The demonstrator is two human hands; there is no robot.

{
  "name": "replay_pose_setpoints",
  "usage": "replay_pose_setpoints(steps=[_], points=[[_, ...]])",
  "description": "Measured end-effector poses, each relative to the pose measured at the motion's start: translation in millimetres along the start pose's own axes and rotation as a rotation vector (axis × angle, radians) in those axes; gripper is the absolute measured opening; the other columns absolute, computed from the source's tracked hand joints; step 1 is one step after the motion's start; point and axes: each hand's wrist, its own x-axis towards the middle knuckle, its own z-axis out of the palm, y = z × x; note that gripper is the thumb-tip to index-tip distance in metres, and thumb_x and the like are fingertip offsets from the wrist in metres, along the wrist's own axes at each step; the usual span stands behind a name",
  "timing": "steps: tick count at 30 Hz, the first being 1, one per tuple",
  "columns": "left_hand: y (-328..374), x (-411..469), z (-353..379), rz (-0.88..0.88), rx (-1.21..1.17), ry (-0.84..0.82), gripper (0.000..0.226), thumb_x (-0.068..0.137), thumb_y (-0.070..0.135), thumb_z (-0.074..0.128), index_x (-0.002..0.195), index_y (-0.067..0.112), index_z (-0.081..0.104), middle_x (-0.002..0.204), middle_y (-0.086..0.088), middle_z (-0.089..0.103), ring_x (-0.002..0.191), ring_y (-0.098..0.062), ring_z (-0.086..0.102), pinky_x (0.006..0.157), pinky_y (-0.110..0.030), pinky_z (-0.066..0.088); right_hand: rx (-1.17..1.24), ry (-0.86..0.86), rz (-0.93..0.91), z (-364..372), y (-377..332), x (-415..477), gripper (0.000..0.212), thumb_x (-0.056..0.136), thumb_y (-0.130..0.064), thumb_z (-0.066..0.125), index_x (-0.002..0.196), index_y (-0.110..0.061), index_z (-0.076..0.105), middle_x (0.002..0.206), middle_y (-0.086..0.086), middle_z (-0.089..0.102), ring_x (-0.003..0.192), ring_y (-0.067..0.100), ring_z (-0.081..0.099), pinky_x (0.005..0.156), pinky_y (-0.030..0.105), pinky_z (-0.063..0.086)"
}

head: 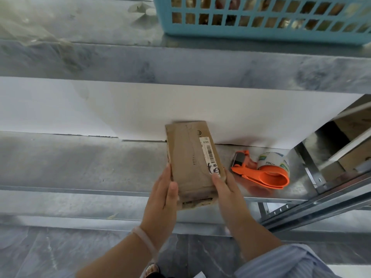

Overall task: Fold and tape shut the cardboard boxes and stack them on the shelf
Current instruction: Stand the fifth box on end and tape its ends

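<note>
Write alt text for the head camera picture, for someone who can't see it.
Two bare hands, left hand and right hand, grip a flattened cardboard box by its sides on a metal shelf. An orange tape dispenser lies to its right, and a blue plastic basket sits on the shelf above.

A flat cardboard box [192,163] lies lengthwise on the metal shelf [84,163], its far end touching the white wall behind. The left hand [163,194] grips the box's near left edge and the right hand [226,189] its near right edge, thumb on the white barcode label [208,153]. Right of the box, near but apart, rests an orange tape dispenser [263,169]. Above the box, a blue basket [267,19] sits on the upper shelf.
</note>
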Motion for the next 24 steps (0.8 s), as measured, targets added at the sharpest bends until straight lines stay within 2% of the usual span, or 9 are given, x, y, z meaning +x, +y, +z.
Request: replay_pose_setpoints(steps=[2,4,7,8,10,13,17,20,24], points=[[-6.9,-18.4,-1.4,0.126,0.11,-0.01,0.057,0.097,0.055,0.031,0.146,0.027,0.042,0.14,0.011,0.049,0.13,-0.013,0.047,0.105,-0.034,0.045,-0.004,0.099,-0.021,-14.1,-2.1,3.7,0.034,0.099,-0.019,0.055,0.13,-0.032,0.053,0.12,-0.014,0.061,0.107,-0.003,0.058,0.081,0.014,0.05],[-7.4,-26.0,-4.7,0.21,0.136,0.002,0.045,0.099,0.049,0.034,0.138,0.032,0.047,0.129,0.018,0.053,0.121,-0.012,0.054,0.096,-0.026,0.048,-0.05,0.187,-0.072,-27.8,-7.8,8.6,0.032,0.095,-0.016,0.061,0.125,-0.024,0.054,0.117,-0.009,0.061,0.105,0.0,0.06,0.079,0.014,0.051],[5.7,-5.5,-13.2,0.224,0.139,0.148,0.033,0.095,0.046,0.039,0.127,0.042,0.047,0.122,0.022,0.049,0.114,-0.006,0.053,0.09,-0.024,0.05,-0.193,0.216,-0.069,-42.8,-15.5,14.9,0.016,0.092,-0.028,0.064,0.108,-0.03,0.061,0.103,-0.013,0.065,0.092,0.0,0.064,0.071,0.012,0.05],[12.4,5.7,-17.8,0.219,0.135,0.191,0.034,0.094,0.048,0.04,0.127,0.042,0.047,0.123,0.019,0.048,0.115,-0.004,0.051,0.091,-0.027,0.05,-0.228,0.217,-0.047,-46.5,-18.0,17.0,0.007,0.094,-0.031,0.062,0.101,-0.033,0.063,0.097,-0.017,0.065,0.092,0.003,0.064,0.076,0.018,0.051],[25.5,30.1,-29.3,0.211,0.142,0.279,0.042,0.092,0.05,0.041,0.131,0.035,0.047,0.127,0.012,0.046,0.119,-0.004,0.048,0.097,-0.035,0.048,-0.247,0.196,-0.027,-53.1,-23.7,21.9,0.014,0.097,-0.029,0.059,0.088,-0.038,0.065,0.091,-0.021,0.065,0.096,0.009,0.063,0.091,0.033,0.052],[42.4,61.8,-47.3,0.099,0.289,0.258,0.047,0.097,0.047,0.044,0.142,0.034,0.042,0.143,0.01,0.039,0.132,-0.013,0.04,0.111,-0.044,0.038,-0.378,0.09,-0.02,-50.3,-35.8,26.7,0.022,0.1,-0.023,0.053,0.107,-0.032,0.071,0.097,-0.021,0.066,0.095,-0.001,0.059,0.089,0.02,0.047],[43.8,73.6,-52.4,-0.128,0.477,-0.176,0.057,0.1,0.042,0.046,0.152,0.031,0.027,0.159,0.011,0.02,0.145,-0.012,0.024,0.119,-0.03,0.017,-0.618,0.05,-0.069,-33.2,-48.7,33.8,0.033,0.099,-0.034,0.052,0.131,-0.029,0.059,0.121,-0.009,0.06,0.109,0.007,0.053,0.088,0.022,0.037],[45.6,70.7,-51.6,-0.124,0.474,-0.127,0.057,0.099,0.04,0.049,0.152,0.028,0.03,0.158,0.01,0.023,0.143,-0.011,0.027,0.111,-0.023,0.02,-0.638,0.083,-0.017,-26.8,-56.3,34.5,0.044,0.097,-0.044,0.053,0.139,-0.031,0.051,0.138,-0.004,0.055,0.124,0.015,0.05,0.094,0.026,0.036],[49.4,80.5,-52.3,-0.143,0.424,-0.05,0.059,0.095,0.041,0.058,0.149,0.031,0.036,0.152,0.008,0.035,0.136,-0.013,0.036,0.108,-0.025,0.027,-0.67,-0.058,0.022,-17.8,-60.2,25.2,0.06,0.097,-0.044,0.054,0.152,-0.033,0.032,0.154,-0.001,0.034,0.137,0.02,0.037,0.102,0.027,0.032]])
